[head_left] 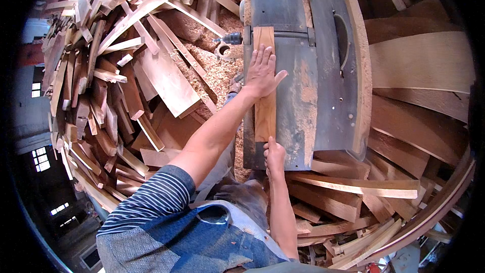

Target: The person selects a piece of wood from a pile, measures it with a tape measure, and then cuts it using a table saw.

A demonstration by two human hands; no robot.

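A flat wooden board (265, 116) lies lengthwise on the grey metal bed of a jointer (293, 106). Its far end reaches over the cutter slot (293, 34) that crosses the machine. My left hand (261, 71) rests flat on top of the board, fingers stretched forward and thumb out to the right. At the near end, my right hand (274, 156) is closed on the board's edge with the thumb on top. The underside of the board is hidden.
A large heap of wood offcuts (111, 81) fills the left side, with shavings (202, 60) beside the machine. A wooden fence (359, 71) runs along the jointer's right. Beyond it, wide planks (419, 60) are stacked; a long strip (364, 186) lies below the near end.
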